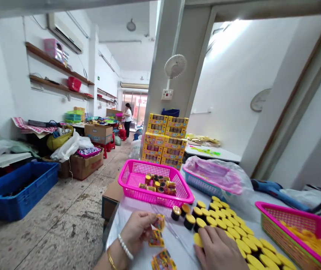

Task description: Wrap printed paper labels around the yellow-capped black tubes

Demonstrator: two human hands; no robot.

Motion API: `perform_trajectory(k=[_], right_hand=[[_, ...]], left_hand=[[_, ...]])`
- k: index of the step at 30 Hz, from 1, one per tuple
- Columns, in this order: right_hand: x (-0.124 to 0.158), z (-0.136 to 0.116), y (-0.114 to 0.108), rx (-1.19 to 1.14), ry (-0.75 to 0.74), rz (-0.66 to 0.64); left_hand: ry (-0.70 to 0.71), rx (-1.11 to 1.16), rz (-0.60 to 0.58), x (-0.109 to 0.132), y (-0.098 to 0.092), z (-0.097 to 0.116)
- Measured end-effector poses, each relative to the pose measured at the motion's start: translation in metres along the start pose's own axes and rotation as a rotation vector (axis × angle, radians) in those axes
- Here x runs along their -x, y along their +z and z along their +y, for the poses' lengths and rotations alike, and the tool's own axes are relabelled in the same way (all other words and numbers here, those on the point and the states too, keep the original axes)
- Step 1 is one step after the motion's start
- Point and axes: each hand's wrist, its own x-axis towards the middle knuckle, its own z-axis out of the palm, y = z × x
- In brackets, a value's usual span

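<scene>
My left hand, with a white bead bracelet at its wrist, pinches a small colourful printed label between thumb and fingertips. Just below it on the table lie another printed label and a small pile of labels. My right hand has its thumb and fingers around a small yellow-lidded tub at the near left of a group. Packed rows of black tubs with yellow lids stand beside and partly under that hand. Two tubs near the basket show printed or orange tops.
A pink basket holding several labelled tubs stands behind my hands. At the right, another pink basket contains yellow pieces. Yellow boxes are stacked behind, near a plastic-lined basket. A blue crate sits on the floor; a person stands far back.
</scene>
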Motion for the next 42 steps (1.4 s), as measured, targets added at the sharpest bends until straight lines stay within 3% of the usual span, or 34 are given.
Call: perform_trajectory(k=[3, 6, 9, 12, 18, 26, 31, 34, 38, 42], right_hand=[[-0.017, -0.022, -0.019, -0.366, 0.164, -0.102], [-0.037, -0.046, -0.035, -0.939, 0.468, -0.166], [-0.057, -0.064, -0.033, -1.554, 0.7, -0.27], [-0.068, -0.076, -0.019, -1.833, 0.868, -0.308], [-0.067, -0.085, -0.005, -1.833, 0.931, -0.224], [-0.064, -0.093, -0.011, -1.526, 0.847, -0.105], [-0.061, -0.099, -0.011, -1.64, 0.932, -0.12], [-0.055, -0.102, -0.01, -1.682, 0.871, -0.159], [-0.046, -0.102, -0.009, -1.605, 0.724, -0.077], [-0.041, -0.095, -0.009, -1.577, 0.709, -0.071]], left_hand=[[0.013, 0.072, -0.022, 0.004, -0.001, 0.006], [-0.035, 0.165, -0.019, 0.006, -0.003, 0.015], [-0.125, 0.222, -0.008, 0.003, -0.007, 0.02], [-0.177, 0.259, 0.006, 0.002, -0.01, 0.023], [-0.191, 0.284, 0.005, 0.005, -0.007, 0.029], [-0.159, 0.246, -0.022, 0.005, -0.005, 0.022], [-0.075, 0.141, -0.075, 0.008, -0.003, 0.017], [-0.098, 0.121, -0.009, 0.007, -0.002, 0.019], [-0.099, 0.107, 0.066, 0.005, -0.001, 0.02], [0.109, 0.074, 0.222, 0.008, -0.001, 0.018]])
